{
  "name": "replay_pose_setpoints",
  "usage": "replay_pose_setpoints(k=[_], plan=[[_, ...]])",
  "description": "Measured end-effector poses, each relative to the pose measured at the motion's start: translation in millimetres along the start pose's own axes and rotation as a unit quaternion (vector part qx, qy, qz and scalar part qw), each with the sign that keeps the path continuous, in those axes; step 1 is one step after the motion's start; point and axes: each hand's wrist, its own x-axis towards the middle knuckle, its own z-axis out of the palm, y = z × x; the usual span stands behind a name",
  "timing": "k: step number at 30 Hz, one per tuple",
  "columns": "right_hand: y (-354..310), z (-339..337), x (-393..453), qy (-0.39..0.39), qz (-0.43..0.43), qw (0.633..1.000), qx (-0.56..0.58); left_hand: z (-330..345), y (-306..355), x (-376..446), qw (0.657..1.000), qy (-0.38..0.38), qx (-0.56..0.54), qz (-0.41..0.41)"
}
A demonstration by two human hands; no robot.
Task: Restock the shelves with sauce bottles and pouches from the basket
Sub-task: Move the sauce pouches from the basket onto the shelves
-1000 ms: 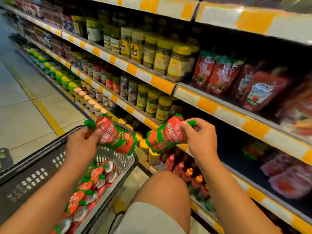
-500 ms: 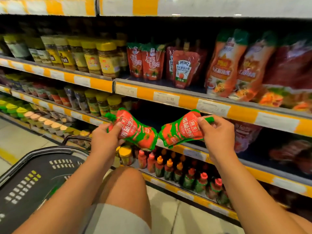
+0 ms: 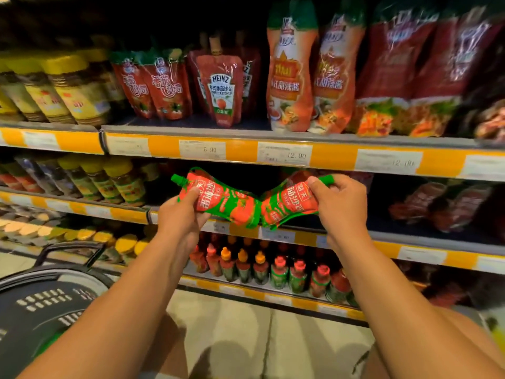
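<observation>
My left hand point(image 3: 183, 214) grips a red and green sauce pouch point(image 3: 218, 199) near its spout end. My right hand point(image 3: 340, 205) grips a second pouch of the same kind point(image 3: 287, 207). The two pouches meet at their bottoms in front of the middle shelf's dark opening point(image 3: 262, 176). The black basket point(image 3: 41, 305) sits at the lower left, with only its rim, wall and handle in view. Its contents are hidden.
The shelf above carries Heinz pouches point(image 3: 222, 86), red pouches point(image 3: 158, 86), orange-red sauce bottles point(image 3: 292, 75) and yellow-lidded jars point(image 3: 71, 86). Small sauce bottles point(image 3: 273, 266) line the lower shelf. Darker red pouches point(image 3: 437, 203) lie on the middle shelf at right.
Both hands have risen from over the basket towards the middle shelf with their pouches. My view has swung right and up, and the basket has dropped to the lower left corner.
</observation>
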Motion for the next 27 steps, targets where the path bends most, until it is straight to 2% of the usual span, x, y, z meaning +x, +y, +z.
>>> replay_pose_setpoints(k=[6, 11, 20, 25, 27], plan=[[-2.4, 7.2, 12.6, 0.051, -0.019, 0.998, -0.038, 22.4, 0.8, 24.6, 1.000, -0.009, -0.019, 0.012], [3.9, 15.2, 20.6, 0.071, -0.027, 0.993, -0.092, 39.1, 3.8, 44.3, 0.999, -0.020, 0.009, 0.035], [5.4, 30.0, 29.2, 0.089, 0.030, 0.989, -0.113, 57.1, -5.9, 73.9, 0.992, -0.062, 0.044, 0.096], [8.5, 49.5, 26.6, 0.054, 0.002, 0.996, -0.076, 70.7, -21.1, 71.1, 0.974, -0.116, 0.128, 0.148], [12.7, 57.7, 23.0, 0.034, -0.013, 0.997, -0.065, 73.7, -23.0, 69.2, 0.971, -0.129, 0.125, 0.161]])
